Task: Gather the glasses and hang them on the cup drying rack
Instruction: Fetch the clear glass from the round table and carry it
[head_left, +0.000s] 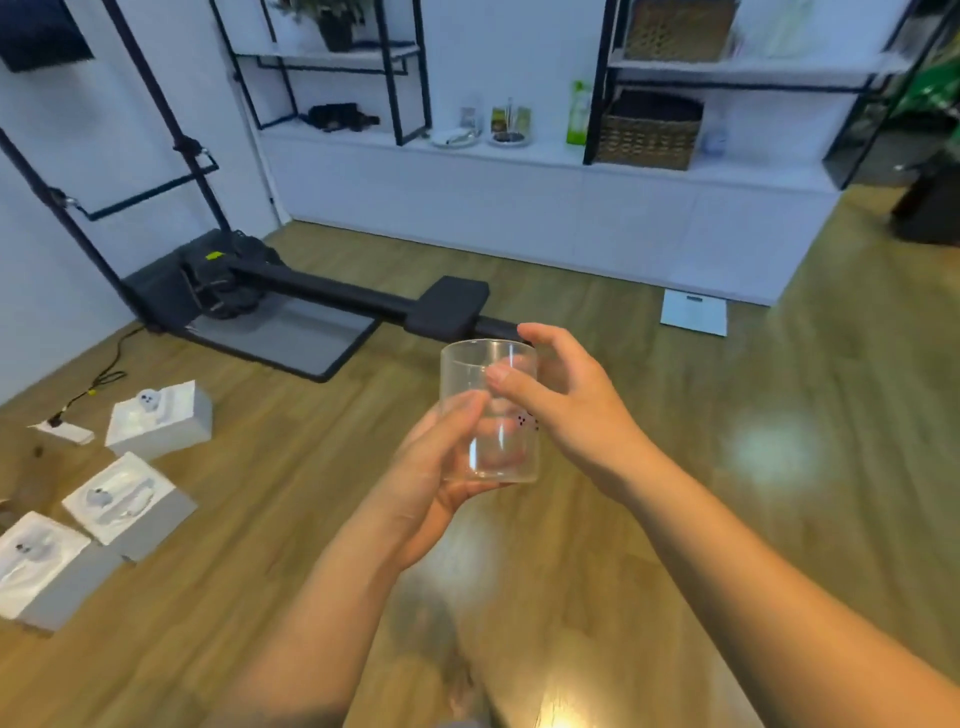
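A clear, straight-sided glass (488, 384) is held upright in mid-air above the wooden floor, at the middle of the head view. My left hand (436, 478) grips its lower half from the left and below, thumb across the front. My right hand (561, 400) is at the glass's upper right, thumb on its side and fingers curled behind the rim. No cup drying rack is in view.
Three white boxes (161, 418) sit on the floor at the left. A black exercise machine (322, 296) with a grey mat lies ahead. A white cabinet (519, 208) with shelves, baskets and small jars runs along the far wall. A white scale (693, 312) lies near it.
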